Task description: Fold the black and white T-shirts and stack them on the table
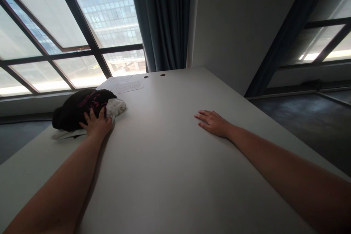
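Observation:
A bundled black cloth (79, 108) with pink print lies at the left side of the white table (164, 153), with a white cloth (116, 106) bunched at its right end and a pale layer showing beneath it. My left hand (97, 123) rests against the near right side of the bundle, its fingers spread over the black fabric. Further right, my right hand (212, 122) lies flat on the bare tabletop, fingers stretched out toward the left, holding nothing.
Printed sheets of paper (127, 87) lie at the table's far left, near two round holes (162, 75) by the far edge. Beyond stand windows, a dark curtain (164, 22) and a grey wall (230, 25). Dark floor shows past the right edge.

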A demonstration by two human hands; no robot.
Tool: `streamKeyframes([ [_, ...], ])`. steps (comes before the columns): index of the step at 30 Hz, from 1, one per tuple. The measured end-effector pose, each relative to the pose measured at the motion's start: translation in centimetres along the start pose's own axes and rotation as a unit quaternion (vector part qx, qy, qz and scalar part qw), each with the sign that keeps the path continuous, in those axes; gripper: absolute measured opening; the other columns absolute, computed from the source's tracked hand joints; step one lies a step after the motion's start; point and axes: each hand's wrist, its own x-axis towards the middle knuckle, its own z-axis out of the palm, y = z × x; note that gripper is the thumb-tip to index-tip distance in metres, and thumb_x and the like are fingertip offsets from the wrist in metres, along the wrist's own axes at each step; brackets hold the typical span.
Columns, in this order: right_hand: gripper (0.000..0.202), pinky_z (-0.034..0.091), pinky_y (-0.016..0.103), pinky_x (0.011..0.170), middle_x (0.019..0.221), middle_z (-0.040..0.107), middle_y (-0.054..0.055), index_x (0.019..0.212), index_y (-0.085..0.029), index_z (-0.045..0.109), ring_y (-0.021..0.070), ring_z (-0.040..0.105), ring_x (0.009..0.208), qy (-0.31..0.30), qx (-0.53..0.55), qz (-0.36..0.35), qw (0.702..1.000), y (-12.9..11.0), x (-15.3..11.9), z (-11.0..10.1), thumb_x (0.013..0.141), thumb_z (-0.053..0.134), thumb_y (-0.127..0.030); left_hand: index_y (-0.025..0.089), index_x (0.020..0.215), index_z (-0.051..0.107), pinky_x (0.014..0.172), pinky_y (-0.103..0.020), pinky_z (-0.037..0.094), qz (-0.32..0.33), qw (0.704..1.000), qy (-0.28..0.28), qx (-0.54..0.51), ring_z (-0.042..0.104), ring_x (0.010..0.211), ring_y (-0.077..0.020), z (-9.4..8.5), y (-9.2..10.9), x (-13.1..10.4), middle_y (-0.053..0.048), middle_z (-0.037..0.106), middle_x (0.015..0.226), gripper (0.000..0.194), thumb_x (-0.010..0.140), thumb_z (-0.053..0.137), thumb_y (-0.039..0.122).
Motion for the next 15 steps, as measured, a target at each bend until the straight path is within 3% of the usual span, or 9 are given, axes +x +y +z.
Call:
streamKeyframes([
  [3,0.063,0.023,0.064,0.127,0.17,0.041,0.015,0.161,-0.024,0.051,0.0329,0.037,0.157,-0.002,-0.004,-0.002,1.0,-0.3,-0.1,-0.2,0.106,0.036,-0.05,0.017,0.164,0.043,0.121,-0.08,0.013,0.038,0.999,0.005,0.008,0.009,0.162,-0.051,0.1,1.8,-2.3,-0.024,0.014,0.177,0.072,0.1,0.051,0.047],
  [6,0.062,0.024,0.062,0.127,0.17,0.041,0.015,0.161,-0.024,0.051,0.0323,0.037,0.157,-0.003,-0.008,-0.005,1.0,-0.3,-0.2,-0.3,0.106,0.036,-0.049,0.016,0.164,0.043,0.126,-0.072,0.016,0.118,0.993,-0.018,0.014,0.01,0.164,-0.0459,0.6,4.5,-4.9,-0.021,0.017,0.178,0.072,0.098,0.053,0.041],
  [11,0.062,0.023,0.06,0.128,0.171,0.039,0.014,0.162,-0.025,0.049,0.0321,0.035,0.158,-0.005,-0.015,-0.002,1.0,-0.2,-0.2,-0.2,0.106,0.036,-0.049,0.019,0.16,0.05,0.13,-0.051,0.027,0.304,0.941,-0.15,-0.009,0.034,0.159,-0.0315,0.7,9.4,-9.0,-0.014,0.039,0.171,0.061,0.105,0.037,0.043],
  [15,0.063,0.023,0.062,0.127,0.17,0.04,0.016,0.162,-0.024,0.049,0.0329,0.035,0.157,-0.005,-0.012,-0.001,1.0,-0.2,0.0,0.0,0.106,0.036,-0.049,0.022,0.166,0.041,0.131,-0.053,0.022,0.363,0.909,-0.205,-0.007,0.027,0.162,-0.0309,-0.4,13.1,-12.4,-0.01,0.032,0.175,0.065,0.108,0.03,0.049],
])
